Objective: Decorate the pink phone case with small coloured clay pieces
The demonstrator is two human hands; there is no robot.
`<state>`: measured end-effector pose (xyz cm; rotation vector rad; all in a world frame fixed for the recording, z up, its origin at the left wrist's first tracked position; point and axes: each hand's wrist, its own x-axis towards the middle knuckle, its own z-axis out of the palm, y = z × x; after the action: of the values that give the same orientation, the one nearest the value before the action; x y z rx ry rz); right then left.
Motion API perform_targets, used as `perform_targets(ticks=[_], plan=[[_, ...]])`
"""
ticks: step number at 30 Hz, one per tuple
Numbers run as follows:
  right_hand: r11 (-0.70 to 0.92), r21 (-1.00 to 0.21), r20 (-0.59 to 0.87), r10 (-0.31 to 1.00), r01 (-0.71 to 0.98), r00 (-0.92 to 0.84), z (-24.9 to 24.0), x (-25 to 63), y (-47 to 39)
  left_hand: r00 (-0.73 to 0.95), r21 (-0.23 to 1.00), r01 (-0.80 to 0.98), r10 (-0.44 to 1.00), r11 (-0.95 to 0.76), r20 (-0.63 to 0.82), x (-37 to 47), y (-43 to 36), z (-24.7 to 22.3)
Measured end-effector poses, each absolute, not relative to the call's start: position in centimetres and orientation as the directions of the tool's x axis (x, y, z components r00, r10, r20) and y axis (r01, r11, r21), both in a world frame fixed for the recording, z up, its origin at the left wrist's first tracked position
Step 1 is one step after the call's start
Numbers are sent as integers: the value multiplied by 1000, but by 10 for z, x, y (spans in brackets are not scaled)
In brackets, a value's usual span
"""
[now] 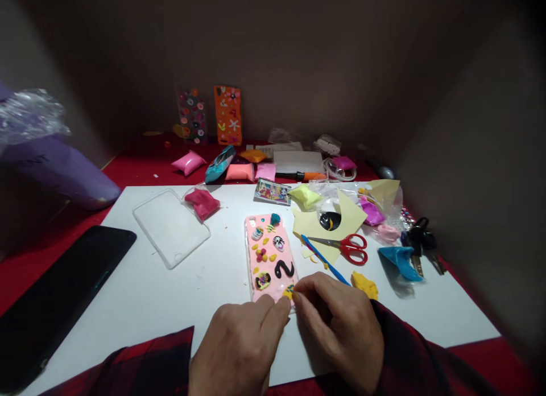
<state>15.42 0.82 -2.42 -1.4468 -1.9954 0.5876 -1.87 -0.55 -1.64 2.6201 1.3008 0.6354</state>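
A pink clay-covered phone case [267,254] lies on the white board, dotted with small clay figures, among them a black squiggle [284,269] and a red-and-yellow flower [261,255]. My left hand [243,342] is curled over the case's lower edge, its fingertips mostly hidden behind the knuckles. At the lower right corner my right hand [341,322] has thumb and index finger brought together beside a yellow clay piece with blue marks [289,292]. Whether a tiny bit sits between those fingertips is hidden. Yellow clay [364,284] lies right of my right hand.
Red-handled scissors [352,249] and a blue modelling tool [324,259] lie by cut yellow paper [352,208]. A clear case [170,228] and black tablet [63,299] are left. Several clay packets, like the pink one [189,163], line the back, before an orange case [228,114].
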Motion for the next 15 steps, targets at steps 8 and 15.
perform_targets(ticks=[8,15], plan=[[293,-683,197,956,669,-218,-26,155,8,522,297,733,785,-613,333,-18,-6,-18],[311,-677,215,950,667,-225,-26,155,8,515,294,737,787,-609,339,-16,-6,-18]])
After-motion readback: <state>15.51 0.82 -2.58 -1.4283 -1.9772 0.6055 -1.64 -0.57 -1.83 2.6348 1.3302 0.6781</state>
